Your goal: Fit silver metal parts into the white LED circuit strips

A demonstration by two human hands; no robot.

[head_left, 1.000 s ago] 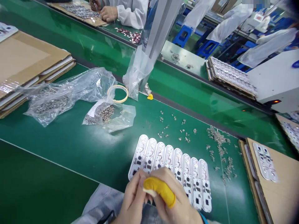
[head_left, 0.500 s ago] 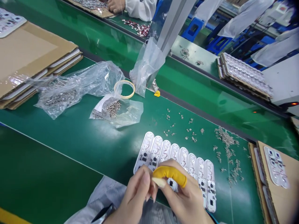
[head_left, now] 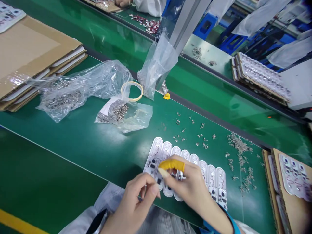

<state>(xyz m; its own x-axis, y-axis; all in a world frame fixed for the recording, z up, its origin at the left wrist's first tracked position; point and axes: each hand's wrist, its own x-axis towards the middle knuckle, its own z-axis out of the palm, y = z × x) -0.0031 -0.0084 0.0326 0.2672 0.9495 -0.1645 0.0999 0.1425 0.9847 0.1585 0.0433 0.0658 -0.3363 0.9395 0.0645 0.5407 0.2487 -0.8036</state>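
Note:
A row of several white oblong housings point(head_left: 157, 150) with small circuit boards and wires lies on the green bench. My right hand point(head_left: 187, 178), a yellow cot on its index finger, is over the left part of the row, thumb and index pinched together; anything between them is too small to name. Below and left of it, at the row's lower left corner, my left hand point(head_left: 140, 198) has thumb and fingers curled together, and what they hold, if anything, is hidden. Small metal parts point(head_left: 204, 144) lie scattered behind the row, with a denser pile point(head_left: 239, 144) to the right.
An open bag of metal parts point(head_left: 120, 113), a larger clear bag point(head_left: 63, 97) and a tape roll point(head_left: 132, 91) lie at the back left. Cardboard stacks point(head_left: 36, 42) stand left and right. A metal post point(head_left: 187, 22) rises behind. Another person's hand shows at the top.
My hands have moved apart; the right hand has gone up over the housings, while the left has shifted slightly left and down. The view has shifted a little.

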